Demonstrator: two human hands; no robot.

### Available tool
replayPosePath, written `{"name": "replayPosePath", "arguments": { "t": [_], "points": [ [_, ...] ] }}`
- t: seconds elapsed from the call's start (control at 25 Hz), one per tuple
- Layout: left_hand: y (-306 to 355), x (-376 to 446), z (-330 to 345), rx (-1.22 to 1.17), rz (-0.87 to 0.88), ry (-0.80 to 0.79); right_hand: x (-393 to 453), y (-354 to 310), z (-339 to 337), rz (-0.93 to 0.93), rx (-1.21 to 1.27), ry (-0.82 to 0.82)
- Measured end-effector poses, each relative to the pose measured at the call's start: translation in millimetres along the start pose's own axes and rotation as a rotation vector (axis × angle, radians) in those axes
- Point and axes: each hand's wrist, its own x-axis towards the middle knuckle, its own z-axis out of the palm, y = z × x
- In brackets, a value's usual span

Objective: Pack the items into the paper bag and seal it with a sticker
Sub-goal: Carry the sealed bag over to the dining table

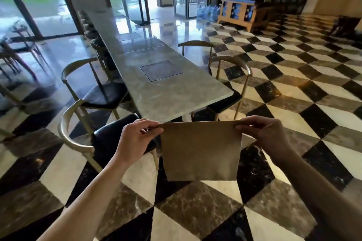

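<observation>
A flat brown paper bag (201, 150) hangs in the air in front of me, above the checkered floor and just short of the table's near end. My left hand (137, 139) pinches its top left corner. My right hand (262, 135) pinches its top right corner. The bag is held stretched between both hands, and its mouth looks closed and flat. No items or sticker are visible in this view.
A long grey marble table (166, 92) stretches away ahead, with a dark square inset. Metal-framed chairs with black seats stand on both sides, one (109, 139) right by my left hand. Water bottles and a wooden bench sit at the far right.
</observation>
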Motion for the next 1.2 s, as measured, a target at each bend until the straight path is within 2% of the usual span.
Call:
{"name": "replayPosePath", "arguments": {
  "t": [0.32, 0.96, 1.2],
  "points": [
    [-37.6, 80.3, 41.0, 0.113, -0.023, 0.074, 130.5, 43.3, 7.7, -0.081, -0.119, -0.096],
    [-178.0, 279.7, 66.0, 0.195, 0.058, 0.13, 379.9, 97.4, 105.6, -0.063, -0.091, -0.142],
    [-221.2, 346.6, 77.9, 0.336, 0.069, 0.126, 467.5, 128.5, 135.4, -0.116, -0.125, -0.187]
  ]
}}
